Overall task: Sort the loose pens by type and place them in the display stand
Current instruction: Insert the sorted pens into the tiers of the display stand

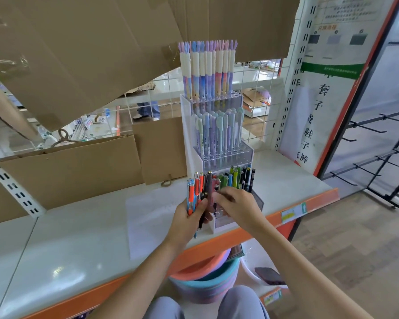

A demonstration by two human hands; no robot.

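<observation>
The bundle of loose pens (197, 194) stands near upright, clip ends toward twelve o'clock, at nine o'clock of the display stand (217, 139) lowest tier on the shelf (78, 238). The hands hide that tier's front holes. The left hand (189, 221) grips the bundle; the right hand (236, 203) seems to pinch a maroon pen (209, 192), fingers curled.

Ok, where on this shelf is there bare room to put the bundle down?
Bare shelf lies left of the white sheet, and right of the display stand. The stand's front tier is crowded, both hands working there.
</observation>
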